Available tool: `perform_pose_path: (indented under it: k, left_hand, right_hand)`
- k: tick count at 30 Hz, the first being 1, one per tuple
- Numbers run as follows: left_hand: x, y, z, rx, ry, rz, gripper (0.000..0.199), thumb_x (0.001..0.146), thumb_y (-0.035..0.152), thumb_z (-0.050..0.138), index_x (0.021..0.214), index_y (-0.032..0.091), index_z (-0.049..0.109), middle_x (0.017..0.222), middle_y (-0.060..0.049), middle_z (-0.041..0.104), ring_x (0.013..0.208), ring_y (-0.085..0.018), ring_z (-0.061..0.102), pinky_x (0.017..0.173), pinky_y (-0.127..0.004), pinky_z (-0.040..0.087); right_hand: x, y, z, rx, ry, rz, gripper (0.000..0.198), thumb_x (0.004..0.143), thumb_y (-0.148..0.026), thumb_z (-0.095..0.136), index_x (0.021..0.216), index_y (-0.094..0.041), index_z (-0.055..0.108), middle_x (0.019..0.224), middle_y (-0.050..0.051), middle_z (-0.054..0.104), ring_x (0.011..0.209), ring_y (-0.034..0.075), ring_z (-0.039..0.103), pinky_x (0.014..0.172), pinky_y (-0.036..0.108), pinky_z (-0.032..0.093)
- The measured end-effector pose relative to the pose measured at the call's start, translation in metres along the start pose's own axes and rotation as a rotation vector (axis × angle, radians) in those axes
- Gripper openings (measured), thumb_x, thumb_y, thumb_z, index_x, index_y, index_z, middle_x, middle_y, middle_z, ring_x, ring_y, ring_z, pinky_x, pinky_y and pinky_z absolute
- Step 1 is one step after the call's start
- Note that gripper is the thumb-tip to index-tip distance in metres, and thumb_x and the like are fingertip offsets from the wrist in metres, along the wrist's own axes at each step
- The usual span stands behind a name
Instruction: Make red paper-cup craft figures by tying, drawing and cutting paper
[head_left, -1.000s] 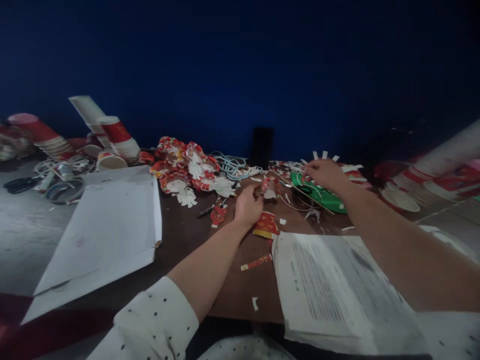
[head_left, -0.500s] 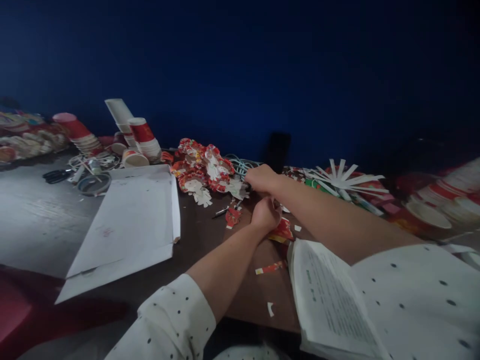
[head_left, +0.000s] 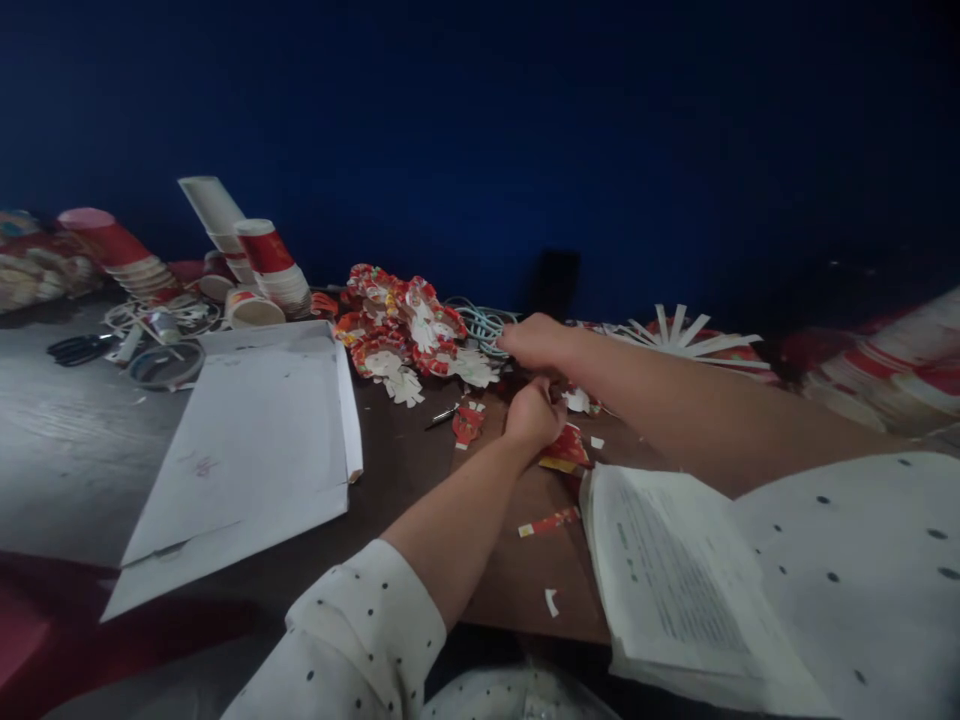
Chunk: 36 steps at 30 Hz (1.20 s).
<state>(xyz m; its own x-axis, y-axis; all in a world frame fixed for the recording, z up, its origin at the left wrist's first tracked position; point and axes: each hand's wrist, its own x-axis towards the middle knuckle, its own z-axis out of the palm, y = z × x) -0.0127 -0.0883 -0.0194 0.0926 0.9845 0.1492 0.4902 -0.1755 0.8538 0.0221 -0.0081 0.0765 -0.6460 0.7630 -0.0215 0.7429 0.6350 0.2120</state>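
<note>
My left hand point(head_left: 535, 414) is closed low over the brown table point(head_left: 420, 470), its fingers pinched together; whatever they hold is hidden. Just beyond it, my right hand point(head_left: 534, 342) is curled with the wrist bent, and its fingertips are out of sight. A red and yellow paper piece point(head_left: 566, 450) lies just below my left hand. To its left are a small red paper cutout point(head_left: 468, 425) and a dark pen point(head_left: 441, 418). Pale blue cord point(head_left: 484, 322) lies coiled behind my right hand. A heap of red and white cut-paper shapes point(head_left: 409, 325) sits left of both hands.
An open book point(head_left: 667, 570) lies under my right forearm. At left is a white box lid point(head_left: 262, 430), with stacked paper cups point(head_left: 270, 265), scissors point(head_left: 79, 349) and a tape roll point(head_left: 165, 365) behind it. White paper strips point(head_left: 690, 335) fan out at back right.
The view has shifted slightly, so the cups and lid appear further left. My right forearm sits a little higher and now covers more of the white strips. Both hands stay close together.
</note>
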Motion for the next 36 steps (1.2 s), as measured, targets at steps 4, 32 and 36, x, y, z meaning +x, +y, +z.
perform_pose_path:
  k: [4,32,36]
  left_hand:
    - [-0.002,0.003,-0.005,-0.044,0.021,-0.032,0.033,0.075,0.019,0.061,0.107,0.013,0.064,0.096,-0.016,0.069,0.092,-0.027,0.064,0.088,-0.035,0.045]
    - [-0.045,0.037,-0.013,0.975,-0.27,0.267,0.032,0.091,0.016,0.036,0.119,0.015,0.052,0.126,-0.012,0.052,0.092,-0.016,0.064,0.077,-0.027,0.052]
    - [-0.041,0.031,-0.018,0.987,-0.278,0.243,0.034,0.091,0.016,0.035,0.12,0.015,0.053,0.134,-0.013,0.049,0.094,-0.017,0.065,0.078,-0.029,0.053]
  right_hand:
    - [-0.017,0.032,-0.03,-0.18,-0.075,0.071,0.023,0.059,-0.004,0.065,0.077,-0.017,0.067,0.088,0.01,0.068,0.08,0.025,0.064,0.069,0.034,0.046]
    - [-0.151,0.007,0.088,0.806,0.859,0.418,0.018,0.084,-0.033,0.055,0.094,-0.02,0.061,0.09,0.005,0.067,0.08,0.019,0.063,0.078,0.032,0.049]
    - [-0.15,0.008,0.088,0.79,0.827,0.4,0.02,0.086,-0.034,0.053,0.096,-0.019,0.062,0.092,0.006,0.068,0.084,0.02,0.064,0.08,0.033,0.05]
